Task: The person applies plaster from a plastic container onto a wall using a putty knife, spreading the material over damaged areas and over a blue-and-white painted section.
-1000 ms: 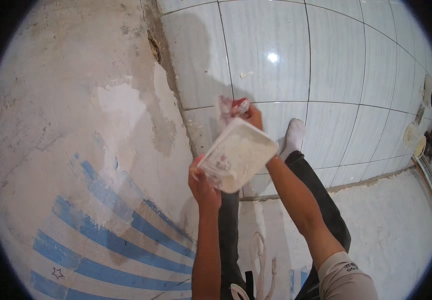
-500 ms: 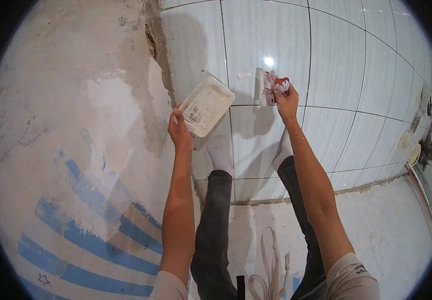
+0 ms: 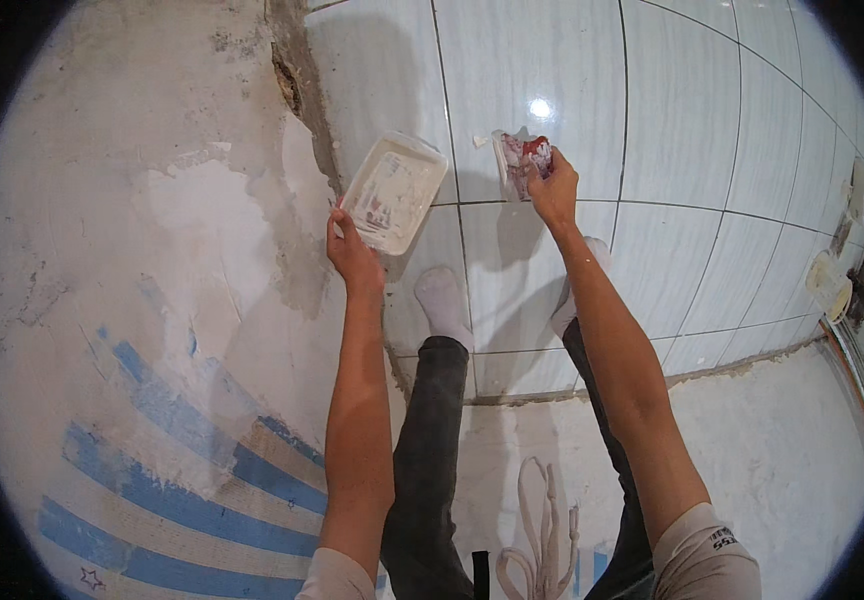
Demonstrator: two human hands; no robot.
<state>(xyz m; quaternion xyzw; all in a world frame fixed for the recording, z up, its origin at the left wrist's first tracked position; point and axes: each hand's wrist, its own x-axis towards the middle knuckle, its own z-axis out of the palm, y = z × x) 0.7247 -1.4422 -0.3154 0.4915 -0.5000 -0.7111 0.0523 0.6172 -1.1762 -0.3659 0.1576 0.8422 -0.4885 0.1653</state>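
Note:
My left hand (image 3: 355, 250) is closed on the lower left edge of a shallow white plastic tray (image 3: 434, 158), whose inside is smeared with pale paste. To the right, my right hand (image 3: 555, 193) grips a wide putty scraper (image 3: 514, 165) with a red handle, coated in white paste. Its broad pale edge points left, towards the tray, with a gap between them. Both are above light tiles (image 3: 537, 60), where the scraper casts a shadow. A small white dab (image 3: 480, 142) shows just left of the scraper.
A rough wall (image 3: 82, 230) with white filler patches and blue painted stripes (image 3: 192, 480) is on the left. My socked feet (image 3: 442, 300) are on the tiles. Pipes or cables (image 3: 857, 375) and a pale round fitting (image 3: 829, 287) lie far right. A drawstring (image 3: 537, 530) hangs below me.
My left hand has tipped the tray more upright and shifted it slightly left. My right hand has brought the scraper left and a little up, nearer the tray and the white dab.

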